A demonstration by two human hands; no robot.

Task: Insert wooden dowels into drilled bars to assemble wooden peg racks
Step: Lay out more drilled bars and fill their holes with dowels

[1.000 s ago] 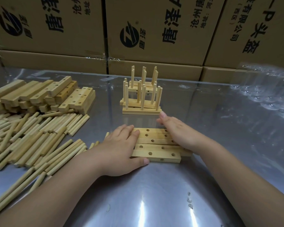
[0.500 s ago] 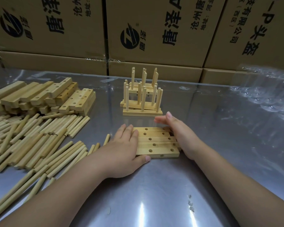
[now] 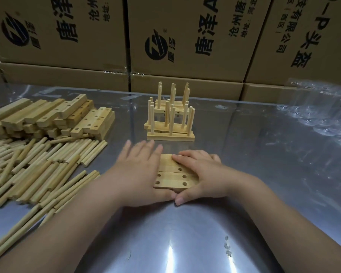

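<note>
Left grip point(image 3: 138, 174) and right grip point(image 3: 203, 178), both released flat, press empty drilled bars point(image 3: 173, 179); finished peg racks point(image 3: 170, 123) stand beyond, loose dowels point(image 3: 37, 164) leftward.

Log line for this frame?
step: aligning bars | left hand: flat on bars | right hand: flat on bars | dowels: loose, left | racks: behind

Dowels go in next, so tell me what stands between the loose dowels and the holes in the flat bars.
Only the hands themselves: the left hand covers the left ends of the bars, the right hand their right side. Nothing else lies between them and the dowels.
</note>
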